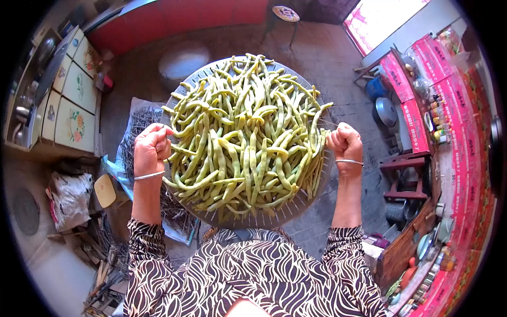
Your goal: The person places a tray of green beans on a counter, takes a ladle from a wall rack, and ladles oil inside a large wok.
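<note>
Left hand (153,148): fist clenched at the left edge of a round slotted tray (253,220), gripping it there; exact hold hidden by the fingers. Right hand (345,145): likewise closed tight, at the opposite edge. Thin bracelet on each wrist; black-and-cream patterned sleeves behind.

Tray held out before the body, above the floor (330,55). Green beans (248,132) heaped on it, long and pale, covering most of the surface, a few poking past the rim.

Beyond, left: twigs (141,119) on a plastic sheet, near the left forearm; white bag (73,199); flower-painted cabinet (76,87). Ahead: round-topped stool (286,14). Right: dark pan (386,112), reddish wooden stool (402,164), long pink-covered counter (459,137) bearing small jars.
</note>
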`<control>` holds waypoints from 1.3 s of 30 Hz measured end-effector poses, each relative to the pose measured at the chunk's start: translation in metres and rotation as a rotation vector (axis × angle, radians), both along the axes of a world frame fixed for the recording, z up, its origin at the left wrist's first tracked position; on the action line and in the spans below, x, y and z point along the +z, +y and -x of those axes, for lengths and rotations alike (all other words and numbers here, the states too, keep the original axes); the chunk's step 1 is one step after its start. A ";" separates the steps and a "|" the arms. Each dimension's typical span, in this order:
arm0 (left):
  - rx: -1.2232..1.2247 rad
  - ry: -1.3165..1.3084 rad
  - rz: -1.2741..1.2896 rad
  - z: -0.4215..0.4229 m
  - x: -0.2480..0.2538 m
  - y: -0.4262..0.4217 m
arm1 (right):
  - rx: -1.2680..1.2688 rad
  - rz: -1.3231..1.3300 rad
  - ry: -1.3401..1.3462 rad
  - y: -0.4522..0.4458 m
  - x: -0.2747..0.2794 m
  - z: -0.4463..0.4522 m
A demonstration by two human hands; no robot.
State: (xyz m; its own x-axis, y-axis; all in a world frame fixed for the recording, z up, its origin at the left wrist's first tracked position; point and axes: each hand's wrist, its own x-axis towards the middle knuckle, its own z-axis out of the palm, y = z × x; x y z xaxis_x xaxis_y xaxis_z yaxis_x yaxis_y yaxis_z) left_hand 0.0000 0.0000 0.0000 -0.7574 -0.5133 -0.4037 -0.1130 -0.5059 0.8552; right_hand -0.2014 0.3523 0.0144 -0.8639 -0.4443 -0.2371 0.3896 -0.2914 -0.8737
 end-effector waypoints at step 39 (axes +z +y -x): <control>0.037 0.022 -0.039 0.001 0.003 0.006 | 0.019 -0.048 0.082 -0.003 0.002 -0.013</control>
